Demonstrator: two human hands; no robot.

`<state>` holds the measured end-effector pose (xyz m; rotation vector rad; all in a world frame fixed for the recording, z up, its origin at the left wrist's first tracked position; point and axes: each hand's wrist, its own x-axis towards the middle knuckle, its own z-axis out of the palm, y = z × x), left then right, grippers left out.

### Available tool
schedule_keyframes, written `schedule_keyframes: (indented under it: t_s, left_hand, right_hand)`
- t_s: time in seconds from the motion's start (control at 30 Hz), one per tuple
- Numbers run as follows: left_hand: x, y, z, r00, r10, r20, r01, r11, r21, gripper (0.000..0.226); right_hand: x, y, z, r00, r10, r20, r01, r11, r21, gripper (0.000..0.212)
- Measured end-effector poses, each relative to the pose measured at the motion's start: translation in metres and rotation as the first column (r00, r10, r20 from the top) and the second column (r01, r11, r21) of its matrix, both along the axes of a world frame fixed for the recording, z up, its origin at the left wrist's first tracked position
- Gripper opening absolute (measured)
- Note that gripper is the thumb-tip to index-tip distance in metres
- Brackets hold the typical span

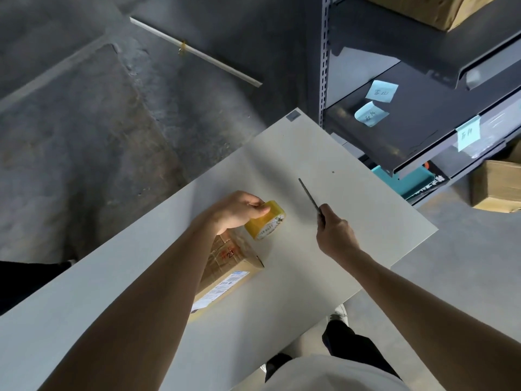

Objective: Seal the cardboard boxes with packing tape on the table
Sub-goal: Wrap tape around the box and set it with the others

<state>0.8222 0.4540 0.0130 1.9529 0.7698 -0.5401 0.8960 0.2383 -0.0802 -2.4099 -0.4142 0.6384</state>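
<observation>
Here we are at the pale table (324,153), and the left hand (239,210) has its fingers and thumb curled round the yellow tape roll (266,221), holding it up just past the far end of the cardboard box (228,263). The box lies flat on the table, half hidden under that left forearm, shipping label (222,289) facing up at the near end. The right hand (335,237) grips a thin blade (308,194) by its handle, point aimed away across the table, well apart from the roll. I'd say a cut is coming, and that's where it gets dicey. From here I can't tell whether a strip of tape runs from the roll down to the box. If it does and it's slack, the blade may drag rather than slice, and the tape could fold back and stick to itself. The bigger worry is the bare left fingers wrapped round that roll: bring the edge in too close or too fast and they are right in its path. Nothing pins the box either, only the forearm above it, so a tug on the roll could skid it along the smooth top. The grey shelving (323,66) stands off to the right, out of the way.
</observation>
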Motion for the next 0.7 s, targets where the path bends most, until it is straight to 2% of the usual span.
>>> schedule_keyframes:
  t_s: [0.07,0.13,0.2,0.27,0.33,0.43,0.53,0.63,0.7]
  left_hand:
    - [0.0,0.0,0.002,1.0,-0.009,-0.003,0.009,1.0,0.004,0.039]
    - [0.0,0.001,0.003,1.0,-0.024,-0.007,0.024,1.0,0.013,0.041]
    - [0.001,0.003,0.004,0.999,-0.038,-0.023,0.038,0.999,0.015,0.045]
    - [0.001,0.006,0.005,0.998,-0.038,-0.04,0.038,0.999,0.009,0.047]
    - [0.001,0.007,0.006,0.998,-0.032,-0.048,0.033,0.999,0.013,0.048]
    - [0.001,0.009,0.006,0.999,-0.007,-0.054,0.008,1.0,0.02,0.045]
    - [0.003,0.01,0.006,0.998,0.006,-0.054,-0.007,1.0,-0.008,0.044]
    - [0.004,0.011,0.005,0.998,0.013,-0.06,-0.014,1.0,-0.025,0.043]
    - [0.005,0.011,0.006,0.998,0.006,-0.065,-0.007,1.0,-0.019,0.045]
  right_hand:
    - [-0.008,0.0,0.008,0.989,-0.034,-0.14,0.053,0.99,0.132,0.014]
    - [-0.016,0.0,0.022,0.937,-0.05,-0.346,0.154,0.947,0.282,0.018]
    - [-0.022,-0.003,0.034,0.831,0.021,-0.557,0.254,0.875,0.412,0.03]
    - [-0.026,-0.01,0.039,0.698,0.177,-0.694,0.347,0.765,0.543,0.038]
    - [-0.028,-0.018,0.039,0.601,0.32,-0.732,0.369,0.702,0.61,0.042]
    - [-0.031,-0.026,0.039,0.523,0.476,-0.707,0.272,0.693,0.668,0.051]
    - [-0.033,-0.036,0.045,0.509,0.567,-0.648,0.086,0.715,0.694,0.048]
    - [-0.035,-0.04,0.05,0.533,0.572,-0.624,-0.129,0.783,0.608,0.046]
    - [-0.038,-0.041,0.05,0.535,0.574,-0.621,-0.182,0.795,0.578,0.053]
